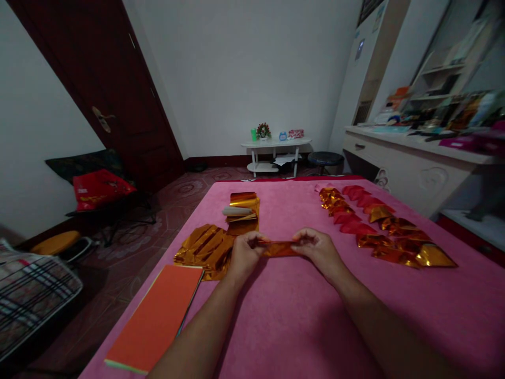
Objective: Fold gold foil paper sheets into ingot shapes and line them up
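A narrow strip of gold foil paper is stretched level between my two hands, low over the pink cloth. My left hand pinches its left end, and my right hand pinches the right end; both hands are closed. Close by my left wrist lies a heap of creased gold foil sheets. Just beyond it are a gold foil roll and a grey rod-like object resting on more foil.
A stack of orange paper lies at the table's left edge. Rows of folded gold and red foil pieces spread over the right side of the pink-covered table. Behind stand a small white table and a black stool.
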### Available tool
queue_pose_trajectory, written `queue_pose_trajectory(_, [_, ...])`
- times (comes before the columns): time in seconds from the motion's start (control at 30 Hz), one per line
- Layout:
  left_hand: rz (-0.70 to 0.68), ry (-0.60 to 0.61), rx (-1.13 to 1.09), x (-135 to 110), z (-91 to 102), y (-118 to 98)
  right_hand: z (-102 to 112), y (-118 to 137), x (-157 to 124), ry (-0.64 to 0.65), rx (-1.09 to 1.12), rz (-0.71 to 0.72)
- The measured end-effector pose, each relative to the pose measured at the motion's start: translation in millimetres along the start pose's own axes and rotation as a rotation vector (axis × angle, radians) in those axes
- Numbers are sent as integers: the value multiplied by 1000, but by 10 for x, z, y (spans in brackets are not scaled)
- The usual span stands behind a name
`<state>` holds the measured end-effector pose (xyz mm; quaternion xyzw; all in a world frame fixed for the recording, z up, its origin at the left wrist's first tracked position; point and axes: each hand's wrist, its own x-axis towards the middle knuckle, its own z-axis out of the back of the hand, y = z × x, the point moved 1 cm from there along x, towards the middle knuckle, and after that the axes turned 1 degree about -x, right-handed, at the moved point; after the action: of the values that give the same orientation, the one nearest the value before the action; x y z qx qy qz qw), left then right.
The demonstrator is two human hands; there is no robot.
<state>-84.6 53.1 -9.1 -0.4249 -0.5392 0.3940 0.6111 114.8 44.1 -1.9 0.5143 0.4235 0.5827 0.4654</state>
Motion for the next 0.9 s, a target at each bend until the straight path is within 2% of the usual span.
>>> queue_pose_trajectory(0.1, [-189,-22,41,-31,7,-100,7,14,-11,-46,-48,118])
queue_pose_trajectory(0.17, [-304,-25,82,-53,10,-157,15,-4,-2,-103,-35,127])
queue_pose_trajectory(0.27, [-388,-43,115,-76,11,-207,22,-16,15,-159,3,108])
queue_pose_trajectory(0.33, [-395,-52,109,-83,6,-218,20,-2,18,-151,-11,113])
queue_pose_trajectory(0.43, [-307,-60,59,-77,-11,-206,4,24,4,-90,-48,94])
queue_pose_trajectory(0.63, [56,-148,-105,-21,-38,-114,-36,25,-33,10,-42,-36])
queue_pose_trajectory(0.77, [120,-188,-190,3,-18,-68,-40,30,-44,38,-64,-79])
queue_pose_trajectory(0.9, [121,-258,-92,10,20,-43,-20,81,-51,81,-159,-99])
